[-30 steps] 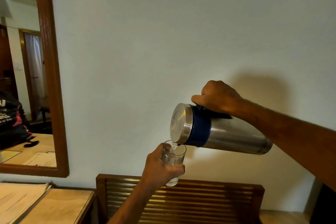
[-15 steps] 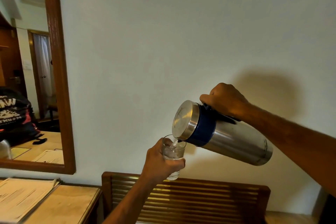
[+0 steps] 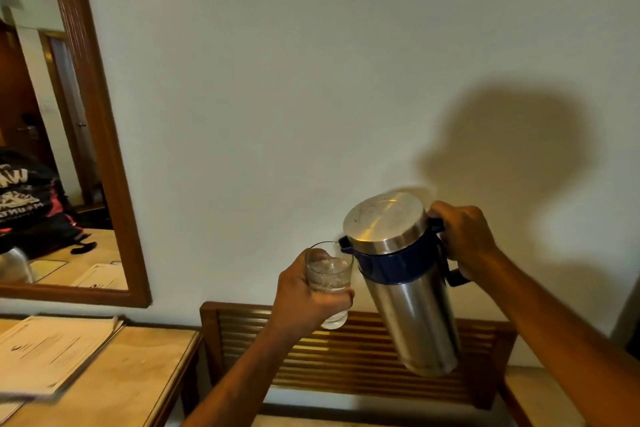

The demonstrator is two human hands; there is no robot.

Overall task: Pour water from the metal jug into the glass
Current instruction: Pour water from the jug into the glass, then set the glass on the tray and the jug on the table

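Note:
The metal jug (image 3: 412,315), steel with a dark blue collar and a flat steel lid, hangs almost upright in the air at the right of centre. My right hand (image 3: 464,239) grips its blue handle. Its spout sits just beside the rim of the glass (image 3: 329,277), with no stream of water visible between them. The clear glass holds water to well over half its height. My left hand (image 3: 304,298) is wrapped around its lower part and holds it up in front of the wall.
A slatted wooden rack (image 3: 363,354) stands against the wall under my hands. A wooden table (image 3: 131,381) with a stack of papers (image 3: 52,354) lies at the lower left. A wood-framed mirror (image 3: 100,135) hangs on the left wall.
The jug has swung from nearly lying on its side to almost upright, and the water stream has stopped. The glass holds more water. Both hands sit lower in view.

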